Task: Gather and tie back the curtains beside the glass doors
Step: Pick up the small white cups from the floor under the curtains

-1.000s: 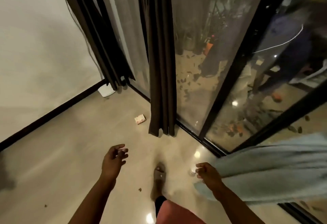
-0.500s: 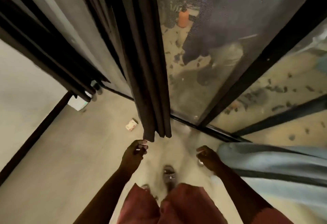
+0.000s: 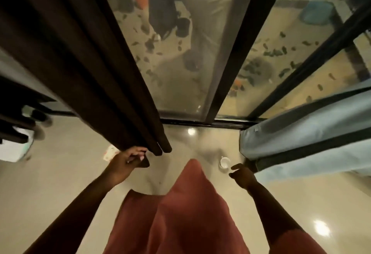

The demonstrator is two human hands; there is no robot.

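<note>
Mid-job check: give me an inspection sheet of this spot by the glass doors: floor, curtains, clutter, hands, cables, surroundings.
Surface: glossy beige floor, with light glare spots.
Job's things: dark brown curtain hangs loose, not tied; light blue curtain at right, also loose.
Clutter: small white cup on the floor near the door track; a small pale packet by the dark curtain's hem; a white object at far left, blurred.
Hands: left hand grips the dark curtain's bottom edge; right hand is free, fingers loosely curled.
Cables: nothing seen.
Surroundings: black-framed glass doors; leaves litter the ground outside.
</note>
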